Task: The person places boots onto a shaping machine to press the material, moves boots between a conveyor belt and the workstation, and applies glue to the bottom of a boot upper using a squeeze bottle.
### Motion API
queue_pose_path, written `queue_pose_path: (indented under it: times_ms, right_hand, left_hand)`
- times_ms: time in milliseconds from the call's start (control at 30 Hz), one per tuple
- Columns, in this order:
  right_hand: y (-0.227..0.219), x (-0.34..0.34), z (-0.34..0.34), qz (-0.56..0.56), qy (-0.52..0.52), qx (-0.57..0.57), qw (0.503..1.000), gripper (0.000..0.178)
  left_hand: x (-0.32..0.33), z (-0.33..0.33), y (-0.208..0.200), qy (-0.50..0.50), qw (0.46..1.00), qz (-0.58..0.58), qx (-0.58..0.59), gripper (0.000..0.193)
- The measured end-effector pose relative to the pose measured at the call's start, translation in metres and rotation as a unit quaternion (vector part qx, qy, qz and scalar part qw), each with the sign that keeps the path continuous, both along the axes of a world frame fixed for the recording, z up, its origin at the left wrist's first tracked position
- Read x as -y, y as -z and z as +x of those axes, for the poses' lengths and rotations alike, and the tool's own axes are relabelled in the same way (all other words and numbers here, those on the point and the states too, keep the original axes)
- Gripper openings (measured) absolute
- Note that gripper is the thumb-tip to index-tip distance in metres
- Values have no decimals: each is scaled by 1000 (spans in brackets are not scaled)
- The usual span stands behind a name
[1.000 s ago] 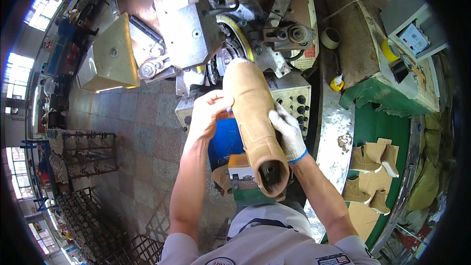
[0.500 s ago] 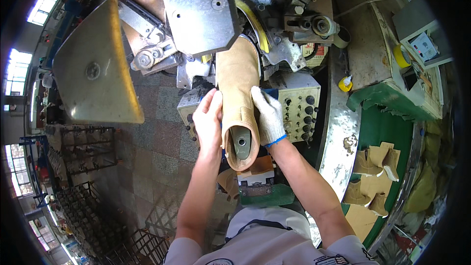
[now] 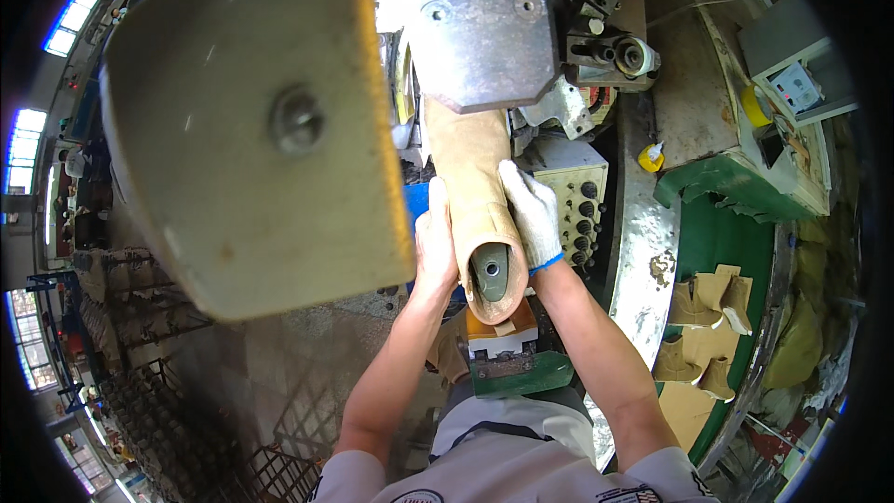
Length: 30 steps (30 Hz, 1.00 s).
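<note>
A tan suede boot (image 3: 468, 163) lies between my two hands, with its open shaft facing me. Inside the opening shows a green shoe last (image 3: 489, 289) with a round hole. My bare left hand (image 3: 436, 237) presses along the boot's left side, thumb and fingers against the shaft. On the other side my right hand (image 3: 533, 212), in a white knit glove with a blue cuff, clasps the shaft. The boot's far end is hidden under the thick metal plate (image 3: 480, 28) of a machine.
A large translucent shield (image 3: 233, 177) with an amber edge hangs close on the left. Right of the boot stands a control box (image 3: 577, 210) with black knobs. Several tan boots (image 3: 694, 303) rest on a green belt (image 3: 722, 247) beyond a metal rail (image 3: 643, 270).
The shield and the machine's metal plate have shifted right and nearer in view, covering more of the boot. The boot and both hands sit slightly farther right; both hands still hold it.
</note>
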State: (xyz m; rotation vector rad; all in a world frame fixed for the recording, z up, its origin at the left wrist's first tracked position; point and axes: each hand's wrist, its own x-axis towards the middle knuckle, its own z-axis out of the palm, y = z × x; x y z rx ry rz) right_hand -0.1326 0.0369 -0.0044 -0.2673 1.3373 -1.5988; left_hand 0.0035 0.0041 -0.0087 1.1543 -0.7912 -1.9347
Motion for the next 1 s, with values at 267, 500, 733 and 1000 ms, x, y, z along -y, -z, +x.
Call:
queue_pose_path:
  times_ms: [267, 500, 733, 1000]
  right_hand:
    - [15, -55, -13, 22, -3, -84, 996, 49]
    - [13, -191, -71, 30, 88, -23, 995, 50]
    - [-4, -228, -83, 22, 136, -12, 990, 62]
    - [-59, -284, -80, -123, 20, -133, 983, 33]
  left_hand:
    - [-26, 35, 46, 91, 980, -80, 155, 50]
    - [-151, 182, 360, 514, 777, -125, 340, 63]
    - [-128, 135, 203, 419, 879, 17, 227, 24]
    - [-129, 217, -91, 216, 913, 11, 347, 32]
